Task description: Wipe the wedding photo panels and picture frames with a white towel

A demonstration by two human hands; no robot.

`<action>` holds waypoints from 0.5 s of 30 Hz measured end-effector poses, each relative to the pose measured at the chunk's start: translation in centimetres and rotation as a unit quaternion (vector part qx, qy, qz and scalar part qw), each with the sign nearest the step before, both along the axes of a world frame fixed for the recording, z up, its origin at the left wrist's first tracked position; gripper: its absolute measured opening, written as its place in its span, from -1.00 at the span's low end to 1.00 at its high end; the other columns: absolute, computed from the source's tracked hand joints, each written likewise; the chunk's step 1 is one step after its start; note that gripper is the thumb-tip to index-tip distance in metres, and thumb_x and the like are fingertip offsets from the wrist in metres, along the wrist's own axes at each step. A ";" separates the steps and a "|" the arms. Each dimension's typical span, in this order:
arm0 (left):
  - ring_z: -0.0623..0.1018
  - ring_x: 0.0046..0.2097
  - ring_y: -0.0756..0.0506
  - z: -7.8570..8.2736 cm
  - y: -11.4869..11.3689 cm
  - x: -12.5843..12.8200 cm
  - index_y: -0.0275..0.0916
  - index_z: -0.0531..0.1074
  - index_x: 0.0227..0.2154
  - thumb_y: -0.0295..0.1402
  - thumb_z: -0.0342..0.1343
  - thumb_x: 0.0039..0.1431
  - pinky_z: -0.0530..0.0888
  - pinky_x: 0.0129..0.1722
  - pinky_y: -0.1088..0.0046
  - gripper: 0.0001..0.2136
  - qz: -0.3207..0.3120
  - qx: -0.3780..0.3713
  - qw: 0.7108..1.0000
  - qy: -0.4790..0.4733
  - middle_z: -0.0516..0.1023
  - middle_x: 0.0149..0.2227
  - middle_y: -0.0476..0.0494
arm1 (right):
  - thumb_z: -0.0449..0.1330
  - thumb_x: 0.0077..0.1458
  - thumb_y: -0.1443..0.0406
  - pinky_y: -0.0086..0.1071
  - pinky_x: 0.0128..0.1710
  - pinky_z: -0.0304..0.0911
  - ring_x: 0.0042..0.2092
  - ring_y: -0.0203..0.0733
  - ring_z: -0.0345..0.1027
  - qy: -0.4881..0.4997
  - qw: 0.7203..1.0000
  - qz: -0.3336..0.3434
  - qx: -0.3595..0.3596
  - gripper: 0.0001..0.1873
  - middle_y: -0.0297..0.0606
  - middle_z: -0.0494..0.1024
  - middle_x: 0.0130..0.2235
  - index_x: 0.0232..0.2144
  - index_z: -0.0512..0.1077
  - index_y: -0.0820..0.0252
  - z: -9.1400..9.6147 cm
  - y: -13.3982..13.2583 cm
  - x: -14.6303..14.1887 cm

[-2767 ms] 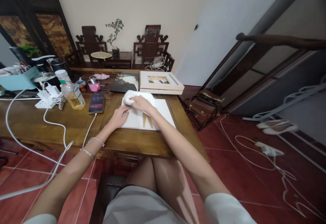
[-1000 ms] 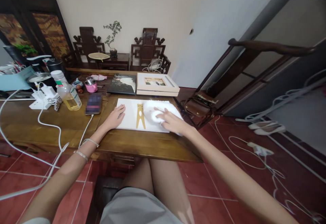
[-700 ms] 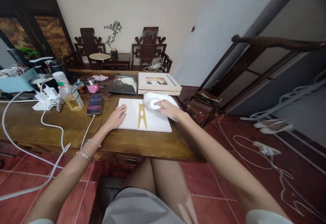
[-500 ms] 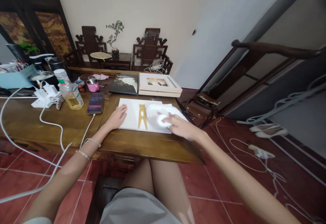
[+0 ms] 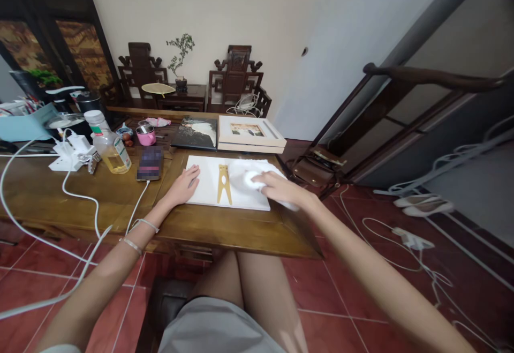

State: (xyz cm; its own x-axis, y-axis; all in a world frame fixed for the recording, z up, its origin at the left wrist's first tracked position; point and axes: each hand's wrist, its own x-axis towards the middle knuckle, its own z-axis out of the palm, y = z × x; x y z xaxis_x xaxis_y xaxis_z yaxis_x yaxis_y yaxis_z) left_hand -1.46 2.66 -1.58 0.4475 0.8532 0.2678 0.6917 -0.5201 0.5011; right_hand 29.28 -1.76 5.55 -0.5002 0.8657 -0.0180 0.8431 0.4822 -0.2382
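A white board [image 5: 204, 186] lies flat on the wooden table in front of me. On its middle is a flat gold shape [image 5: 224, 184] with two pointed legs and a small oval gap; I cannot tell whether it is painted or a separate piece. My left hand [image 5: 185, 184] rests on the board's left edge with its fingers stretched out. Over the board's right half, my right hand [image 5: 278, 188] is closed on a white cloth [image 5: 252, 180], blurred by motion. The cloth touches or nearly touches the board and partly hides its right side.
Behind the board lie a dark picture panel [image 5: 196, 132] and a framed picture [image 5: 252, 134]. To the left are a phone [image 5: 150, 164] on a cable, a bottle of yellow liquid [image 5: 113, 152], a power strip [image 5: 66, 157] and a pink cup [image 5: 145, 134]. A chair [image 5: 431, 77] stands right.
My right hand has moved slightly up and left with the white cloth, uncovering more of the board's lower right corner. My left hand has stayed in place.
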 end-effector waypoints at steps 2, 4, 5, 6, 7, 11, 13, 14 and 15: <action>0.13 0.32 -0.17 0.0 0.0 0.0 -0.40 0.27 0.16 -0.32 -0.19 0.24 0.01 0.31 0.14 -0.53 0.000 0.000 1.000 0.000 0.20 0.27 -0.35 | -0.02 -0.06 0.45 -0.25 0.05 0.19 0.03 0.03 0.34 0.011 1.000 -0.010 0.012 -0.53 -0.10 0.55 -0.07 -0.10 0.49 0.27 -0.2 2.9 -0.3; 0.13 0.32 -0.16 0.1 -0.1 -0.1 -0.39 0.27 0.16 -0.31 -0.19 0.24 0.01 0.30 0.13 -0.53 -0.001 0.001 1.000 -0.001 0.20 0.27 -0.34 | -0.02 -0.04 0.44 -0.23 0.05 0.17 0.03 0.04 0.33 0.018 1.000 -0.012 0.019 -0.54 -0.09 0.54 -0.05 -0.10 0.49 0.28 -0.3 4.9 -0.7; 0.13 0.32 -0.16 0.1 -0.1 -0.1 -0.38 0.26 0.16 -0.31 -0.19 0.24 0.02 0.30 0.13 -0.53 -0.001 0.001 1.000 -0.001 0.20 0.27 -0.33 | -0.02 -0.03 0.43 -0.23 0.05 0.17 0.02 0.05 0.33 0.019 1.000 -0.011 0.018 -0.56 -0.09 0.54 -0.06 -0.11 0.49 0.29 -0.3 5.5 -0.8; 0.13 0.32 -0.16 0.1 -0.1 -0.1 -0.38 0.26 0.16 -0.31 -0.19 0.24 0.02 0.30 0.12 -0.53 -0.002 0.001 1.000 -0.002 0.20 0.27 -0.33 | -0.02 -0.02 0.43 -0.22 0.05 0.16 0.02 0.06 0.33 0.020 1.000 -0.010 0.018 -0.57 -0.09 0.55 -0.07 -0.13 0.49 0.28 -0.3 5.8 -0.9; 0.13 0.32 -0.16 0.1 -0.1 -0.1 -0.37 0.26 0.16 -0.31 -0.19 0.25 0.02 0.30 0.11 -0.53 -0.002 0.002 1.000 -0.003 0.20 0.27 -0.33 | -0.02 -0.02 0.43 -0.22 0.05 0.16 0.01 0.06 0.33 0.020 1.000 -0.009 0.018 -0.57 -0.10 0.55 -0.07 -0.13 0.50 0.28 -0.3 5.8 -0.9; 0.14 0.32 -0.16 0.0 -0.1 -0.1 -0.36 0.26 0.16 -0.30 -0.19 0.25 0.03 0.30 0.12 -0.53 -0.004 0.002 1.000 -0.005 0.20 0.27 -0.32 | -0.01 -0.07 0.45 -0.24 0.05 0.16 0.03 0.04 0.33 0.016 1.000 -0.015 0.014 -0.52 -0.14 0.55 -0.06 -0.11 0.49 0.25 -0.2 3.3 -0.6; 0.14 0.32 -0.16 -0.1 0.0 -0.1 -0.35 0.26 0.16 -0.30 -0.19 0.25 0.02 0.30 0.12 -0.54 -0.005 0.004 1.000 -0.006 0.21 0.27 -0.32 | -0.01 -0.08 0.45 -0.25 0.05 0.17 0.04 0.03 0.33 0.010 1.000 -0.017 0.004 -0.51 -0.16 0.55 -0.07 -0.09 0.49 0.22 -0.1 1.0 -0.2; 0.14 0.32 -0.15 -0.1 0.0 -0.1 -0.35 0.26 0.16 -0.30 -0.19 0.25 0.02 0.30 0.12 -0.54 -0.005 0.005 1.000 -0.006 0.21 0.27 -0.31 | -0.01 -0.08 0.44 -0.25 0.06 0.17 0.04 0.03 0.33 0.006 1.000 -0.015 -0.005 -0.50 -0.17 0.55 -0.07 -0.08 0.48 0.21 0.1 -0.3 -0.1; 0.14 0.32 -0.16 -0.1 0.0 -0.1 -0.35 0.26 0.16 -0.30 -0.19 0.25 0.01 0.31 0.13 -0.54 -0.005 0.007 1.000 -0.006 0.21 0.27 -0.31 | -0.02 -0.08 0.43 -0.24 0.06 0.18 0.05 0.03 0.33 0.003 1.000 -0.010 -0.015 -0.50 -0.18 0.55 -0.08 -0.08 0.48 0.19 0.3 -1.6 0.1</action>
